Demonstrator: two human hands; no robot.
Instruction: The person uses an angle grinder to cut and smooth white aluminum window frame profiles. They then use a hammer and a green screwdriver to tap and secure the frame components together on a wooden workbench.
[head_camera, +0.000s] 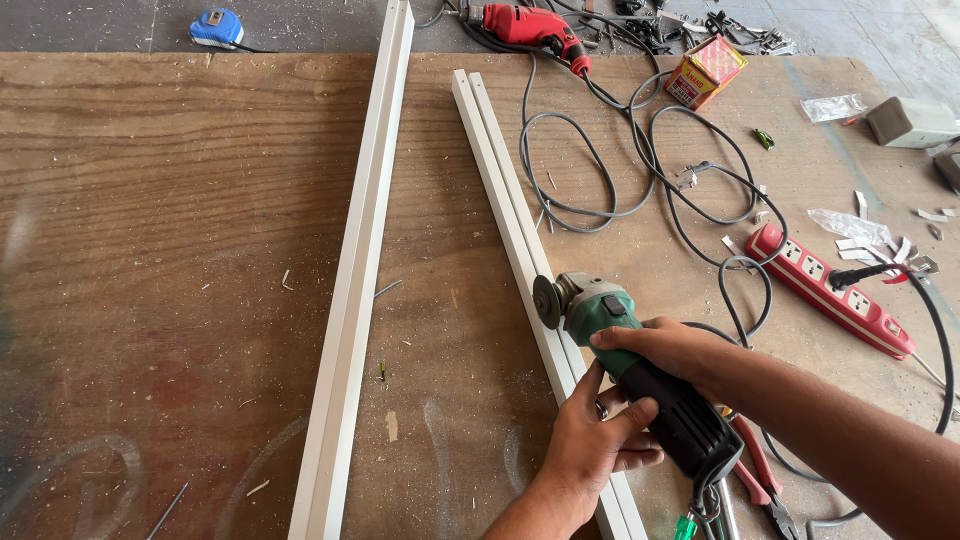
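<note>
Two hands gripped one green and black angle grinder (640, 385).
Left hand (595, 445) and right hand (665, 350) closed around it, above the shorter white metal bar (510, 230) near the wooden table's (180, 250) bottom edge.

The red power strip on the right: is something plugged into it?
Yes: a black plug sits in the red power strip, cable trailing right.

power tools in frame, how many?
2. A green angle grinder held in both hands over the right white profile; a red drill at the table's far edge. More may be hidden in the clutter.
</note>
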